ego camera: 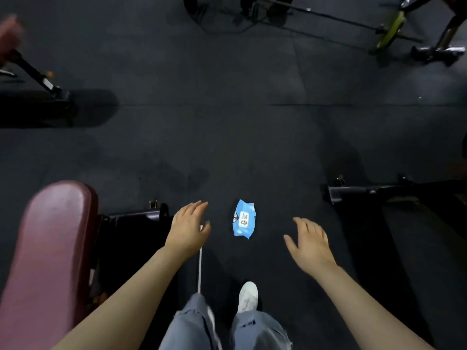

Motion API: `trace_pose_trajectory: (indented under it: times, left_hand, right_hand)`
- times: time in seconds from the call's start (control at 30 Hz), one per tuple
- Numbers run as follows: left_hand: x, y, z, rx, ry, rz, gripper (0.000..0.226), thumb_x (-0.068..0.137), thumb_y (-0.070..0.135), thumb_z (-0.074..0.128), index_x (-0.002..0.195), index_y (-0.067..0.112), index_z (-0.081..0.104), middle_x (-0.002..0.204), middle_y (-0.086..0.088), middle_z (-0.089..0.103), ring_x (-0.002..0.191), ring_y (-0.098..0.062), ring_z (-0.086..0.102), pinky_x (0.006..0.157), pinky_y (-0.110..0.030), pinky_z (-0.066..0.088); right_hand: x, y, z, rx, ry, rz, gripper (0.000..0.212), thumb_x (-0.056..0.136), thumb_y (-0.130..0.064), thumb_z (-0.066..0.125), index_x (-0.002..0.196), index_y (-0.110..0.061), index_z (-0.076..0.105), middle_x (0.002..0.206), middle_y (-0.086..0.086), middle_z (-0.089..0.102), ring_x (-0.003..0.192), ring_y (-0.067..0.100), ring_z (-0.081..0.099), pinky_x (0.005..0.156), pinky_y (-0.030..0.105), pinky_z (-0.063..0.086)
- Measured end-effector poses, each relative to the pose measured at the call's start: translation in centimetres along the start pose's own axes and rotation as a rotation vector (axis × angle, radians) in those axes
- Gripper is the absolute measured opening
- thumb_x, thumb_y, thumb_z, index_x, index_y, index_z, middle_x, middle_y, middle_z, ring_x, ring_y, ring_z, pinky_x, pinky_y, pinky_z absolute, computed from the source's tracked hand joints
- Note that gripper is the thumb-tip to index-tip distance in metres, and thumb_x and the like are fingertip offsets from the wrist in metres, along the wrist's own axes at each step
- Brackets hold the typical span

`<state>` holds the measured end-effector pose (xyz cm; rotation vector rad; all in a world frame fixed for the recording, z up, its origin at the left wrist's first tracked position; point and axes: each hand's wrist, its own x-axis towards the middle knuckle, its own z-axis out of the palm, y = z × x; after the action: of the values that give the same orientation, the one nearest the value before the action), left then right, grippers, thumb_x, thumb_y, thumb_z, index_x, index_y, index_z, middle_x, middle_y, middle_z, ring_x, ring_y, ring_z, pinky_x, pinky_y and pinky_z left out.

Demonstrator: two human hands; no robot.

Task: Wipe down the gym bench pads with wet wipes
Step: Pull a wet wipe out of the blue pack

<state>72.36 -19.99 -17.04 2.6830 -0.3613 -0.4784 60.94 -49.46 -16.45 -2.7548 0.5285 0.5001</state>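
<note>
Wet-wipe pack [244,218] lies flat on the dark rubber floor [227,137], off the foot end of the maroon bench pad [48,243], between our left hand [188,229] and right hand [312,245], both spread and holding nothing. We should stoop, pinch it by its long sides, and pull one wipe before turning to that pad.

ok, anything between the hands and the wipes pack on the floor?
Nothing visible. The wipes pack lies flat on bare dark floor, between the open left hand and open right hand. The maroon bench pad sits off to the left, clear of that gap.
</note>
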Motion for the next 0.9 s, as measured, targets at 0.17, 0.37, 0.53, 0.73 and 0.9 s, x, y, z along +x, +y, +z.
trace_pose_trajectory:
  times: [0.17, 0.37, 0.53, 0.73, 0.9]
  left_hand:
    - [10.2, -2.6, 6.1, 0.022, -0.074, -0.01, 0.057, 0.096, 0.033, 0.052, 0.15, 0.021, 0.038, 0.156, -0.001, 0.037, 0.147, -0.021, 0.026, 0.121, -0.039, 0.019]
    - [21.0, -7.3, 19.8, -0.031, -0.169, -0.03, 0.056, 0.097, 0.031, 0.05, 0.15, 0.02, 0.037, 0.156, 0.0, 0.036, 0.146, -0.019, 0.026, 0.121, -0.037, 0.02]
    - [26.7, -11.1, 32.7, -0.125, -0.294, -0.133, 0.057, 0.096, 0.029, 0.051, 0.15, 0.019, 0.036, 0.154, 0.0, 0.039, 0.144, -0.02, 0.03, 0.118, -0.036, 0.024]
    - [30.6, -15.4, 45.0, -0.356, -0.417, -0.408, 0.062, 0.096, 0.031, 0.056, 0.151, 0.019, 0.031, 0.152, -0.003, 0.043, 0.138, -0.021, 0.042, 0.11, -0.032, 0.036]
    - [33.5, -16.2, 51.9, -0.567, -0.419, -0.468, 0.051, 0.095, 0.032, 0.059, 0.141, 0.018, 0.045, 0.135, 0.001, 0.057, 0.12, -0.015, 0.055, 0.103, -0.029, 0.043]
  right_hand:
    - [11.1, 1.0, 5.4, -0.023, -0.063, 0.026, 0.058, 0.099, -0.045, 0.039, 0.149, -0.019, 0.025, 0.152, 0.002, 0.032, 0.142, 0.021, 0.025, 0.12, 0.038, 0.016]
    - [23.0, 1.3, 19.0, 0.023, -0.168, 0.071, 0.057, 0.099, -0.041, 0.042, 0.148, -0.018, 0.026, 0.151, 0.003, 0.033, 0.141, 0.022, 0.026, 0.118, 0.037, 0.019]
    - [31.0, 1.8, 31.3, 0.112, -0.256, 0.113, 0.054, 0.098, -0.034, 0.046, 0.146, -0.017, 0.028, 0.146, 0.004, 0.038, 0.132, 0.023, 0.036, 0.11, 0.037, 0.031]
    - [38.1, 2.2, 42.8, 0.173, -0.395, 0.113, 0.057, 0.098, -0.011, 0.036, 0.151, -0.025, 0.02, 0.148, 0.005, 0.034, 0.126, 0.027, 0.042, 0.101, 0.039, 0.042]
    - [41.6, 1.9, 49.1, 0.187, -0.352, 0.162, 0.048, 0.1, -0.028, 0.041, 0.146, -0.019, 0.029, 0.139, 0.007, 0.041, 0.117, 0.029, 0.052, 0.091, 0.039, 0.046]
